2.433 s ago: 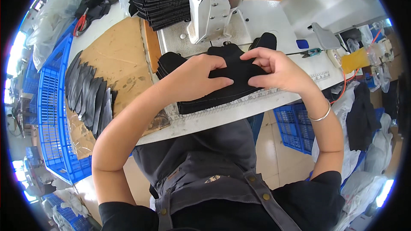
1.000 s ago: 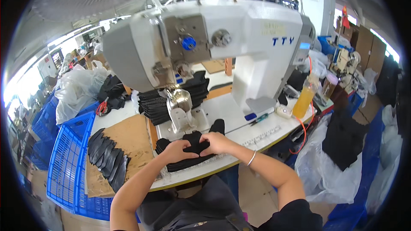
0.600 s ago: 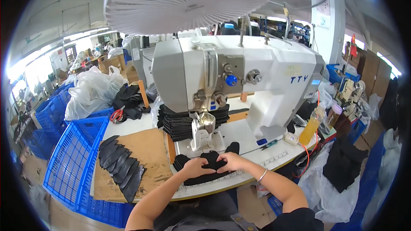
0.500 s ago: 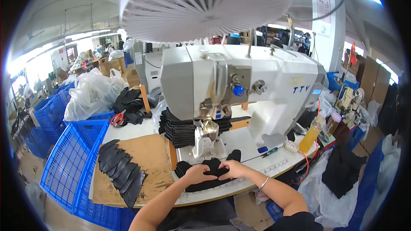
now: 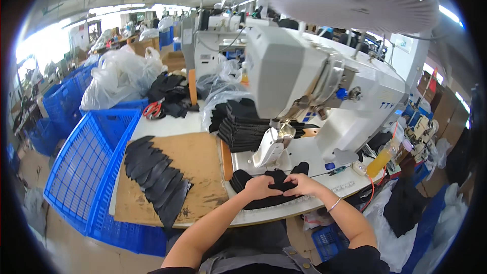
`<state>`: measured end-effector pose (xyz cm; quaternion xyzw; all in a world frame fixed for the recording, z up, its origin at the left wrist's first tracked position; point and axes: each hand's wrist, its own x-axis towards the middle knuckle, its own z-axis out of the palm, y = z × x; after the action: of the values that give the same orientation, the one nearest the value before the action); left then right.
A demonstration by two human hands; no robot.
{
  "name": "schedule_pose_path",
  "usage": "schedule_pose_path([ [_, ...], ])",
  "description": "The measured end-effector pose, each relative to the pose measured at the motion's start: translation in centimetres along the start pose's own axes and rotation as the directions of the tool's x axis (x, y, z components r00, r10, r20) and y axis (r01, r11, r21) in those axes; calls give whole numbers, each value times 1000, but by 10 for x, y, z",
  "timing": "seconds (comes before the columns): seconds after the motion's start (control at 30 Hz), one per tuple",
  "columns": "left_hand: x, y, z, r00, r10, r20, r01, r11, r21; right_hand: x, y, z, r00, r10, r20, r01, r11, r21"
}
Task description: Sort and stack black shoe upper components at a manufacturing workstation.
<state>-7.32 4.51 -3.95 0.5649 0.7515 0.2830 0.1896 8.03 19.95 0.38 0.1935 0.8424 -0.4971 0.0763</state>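
At the front edge of the sewing table, my left hand and my right hand grip a black fabric piece, thumbs toward each other. Other black pieces lie under and around my hands; my fingers partly hide how they overlap. Just beyond stands the presser foot area of a white sewing machine, apart from my hands. Behind it, to the left, is a tall stack of black fabric pieces. A fanned row of dark pieces rests on a brown board left of my hands.
A blue plastic crate stands against the table's left side. Red-handled scissors lie by dark scraps at the back left. A bottle of yellow liquid stands at right. A round white fan cage hangs overhead.
The view has swung to the left, so the machine and fan cage appear farther right. Both hands stay at the black fabric, with little change in their grip.
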Motion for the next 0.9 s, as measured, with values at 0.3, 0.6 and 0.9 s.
schedule_pose_path([
  [0.3,2,3,5,998,47,50,-46,998,-34,-5,6,1,995,101,3,-101,993,55],
  [0.6,4,5,-13,997,9,70,-9,1000,-5,3,9,-2,997,-32,-67,35,999,34],
  [0.9,-4,12,-18,994,13,106,-10,999,-30,-9,1,3,992,-123,-34,123,992,-22],
])
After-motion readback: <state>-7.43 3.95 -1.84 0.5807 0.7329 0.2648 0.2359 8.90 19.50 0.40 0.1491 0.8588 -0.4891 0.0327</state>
